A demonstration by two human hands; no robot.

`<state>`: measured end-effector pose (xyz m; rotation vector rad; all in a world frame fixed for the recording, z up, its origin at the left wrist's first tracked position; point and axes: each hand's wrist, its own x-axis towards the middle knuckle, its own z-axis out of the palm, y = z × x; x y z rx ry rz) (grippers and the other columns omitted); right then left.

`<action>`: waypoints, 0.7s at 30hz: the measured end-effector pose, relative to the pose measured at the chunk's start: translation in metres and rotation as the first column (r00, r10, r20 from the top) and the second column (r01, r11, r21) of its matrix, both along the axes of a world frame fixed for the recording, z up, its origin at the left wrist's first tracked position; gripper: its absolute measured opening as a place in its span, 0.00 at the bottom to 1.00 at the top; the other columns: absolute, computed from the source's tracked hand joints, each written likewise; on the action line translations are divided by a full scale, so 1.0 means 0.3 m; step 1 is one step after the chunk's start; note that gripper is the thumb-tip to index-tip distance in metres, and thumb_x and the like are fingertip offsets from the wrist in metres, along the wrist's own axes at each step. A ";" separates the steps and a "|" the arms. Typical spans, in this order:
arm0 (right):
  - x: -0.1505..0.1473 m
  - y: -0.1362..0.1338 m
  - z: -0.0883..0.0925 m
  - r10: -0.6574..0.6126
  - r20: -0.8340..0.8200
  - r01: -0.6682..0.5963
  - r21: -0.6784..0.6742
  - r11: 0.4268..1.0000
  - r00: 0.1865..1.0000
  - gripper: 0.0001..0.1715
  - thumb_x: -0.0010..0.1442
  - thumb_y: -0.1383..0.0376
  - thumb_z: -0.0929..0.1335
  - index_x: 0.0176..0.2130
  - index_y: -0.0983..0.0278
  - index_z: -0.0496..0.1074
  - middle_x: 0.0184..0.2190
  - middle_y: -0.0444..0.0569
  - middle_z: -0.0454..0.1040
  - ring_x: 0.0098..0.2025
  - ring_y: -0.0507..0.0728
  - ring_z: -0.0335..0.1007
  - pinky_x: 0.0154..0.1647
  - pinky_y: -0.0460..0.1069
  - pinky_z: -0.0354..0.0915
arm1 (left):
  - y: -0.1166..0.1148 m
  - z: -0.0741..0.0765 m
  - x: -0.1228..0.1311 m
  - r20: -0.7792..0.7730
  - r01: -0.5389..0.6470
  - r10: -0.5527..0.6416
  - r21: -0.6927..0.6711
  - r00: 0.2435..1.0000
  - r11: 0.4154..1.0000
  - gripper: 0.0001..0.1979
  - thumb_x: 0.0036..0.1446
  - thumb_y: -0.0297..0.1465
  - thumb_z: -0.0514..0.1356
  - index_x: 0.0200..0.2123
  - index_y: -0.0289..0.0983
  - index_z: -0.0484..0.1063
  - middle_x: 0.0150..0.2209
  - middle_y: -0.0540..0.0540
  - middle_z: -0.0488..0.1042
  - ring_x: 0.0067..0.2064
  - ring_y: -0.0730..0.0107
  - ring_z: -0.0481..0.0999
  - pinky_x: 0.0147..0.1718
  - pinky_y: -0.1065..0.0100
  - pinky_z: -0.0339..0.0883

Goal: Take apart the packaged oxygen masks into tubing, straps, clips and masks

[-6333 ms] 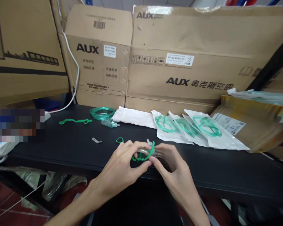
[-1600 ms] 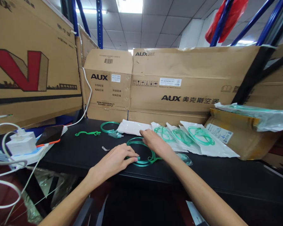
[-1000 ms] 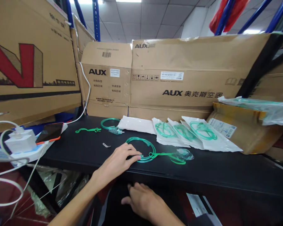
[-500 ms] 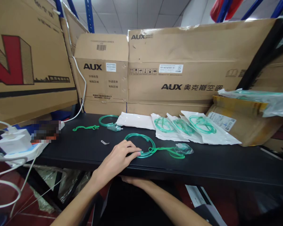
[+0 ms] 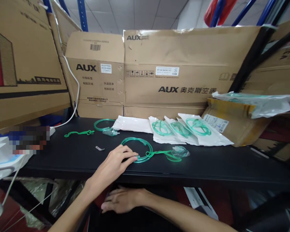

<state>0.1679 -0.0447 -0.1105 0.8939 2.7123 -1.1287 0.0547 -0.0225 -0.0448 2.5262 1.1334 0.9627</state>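
On the black table, my left hand is at the near left side of a coil of green tubing, thumb and fingertips closed on the tube near its end. A green strap runs right from the coil to a clear plastic mask. Below the table edge, over my dark-clothed lap, my right hand lies with fingers stretched to the left, nothing visible in it. A second tubing coil with a clear mask piece lies farther back. A loose green strap is to its left.
White pouches with green tubing lie at the back right, beside an open carton. A flat white pouch and a small clear strip lie farther left. A power strip with cables is at the left edge.
My right hand has come out from beneath the table edge, moving left and toward me into sight. My left hand stays at the coil. The whole view has shifted slightly.
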 end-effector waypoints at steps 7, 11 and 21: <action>0.345 -0.220 0.360 0.014 0.055 -0.021 0.121 0.992 0.998 0.23 0.72 0.60 0.66 0.63 0.45 0.72 0.60 0.37 0.77 0.62 0.59 0.73 0.61 0.50 0.67 | -0.001 -0.002 0.000 0.013 0.009 -0.009 -0.003 1.000 1.000 0.12 0.71 0.38 0.58 0.49 0.47 0.81 0.47 0.51 0.80 0.50 0.61 0.77 0.60 0.57 0.63; 0.541 -0.170 0.565 -0.429 -0.321 0.530 0.387 0.754 0.844 0.18 0.66 0.50 0.69 0.53 0.48 0.81 0.52 0.38 0.83 0.55 0.61 0.78 0.60 0.52 0.68 | 0.002 -0.001 -0.001 0.011 0.016 -0.016 0.000 1.000 1.000 0.11 0.71 0.38 0.59 0.50 0.47 0.81 0.46 0.51 0.81 0.50 0.61 0.77 0.58 0.58 0.64; 0.775 -0.012 0.344 -0.761 -0.492 0.905 0.269 0.329 0.423 0.32 0.45 0.48 0.77 0.48 0.60 0.83 0.46 0.55 0.85 0.50 0.74 0.80 0.50 0.62 0.74 | -0.009 0.006 0.004 0.019 0.005 -0.005 0.007 1.000 1.000 0.12 0.72 0.39 0.58 0.49 0.47 0.81 0.46 0.52 0.82 0.48 0.63 0.78 0.57 0.58 0.64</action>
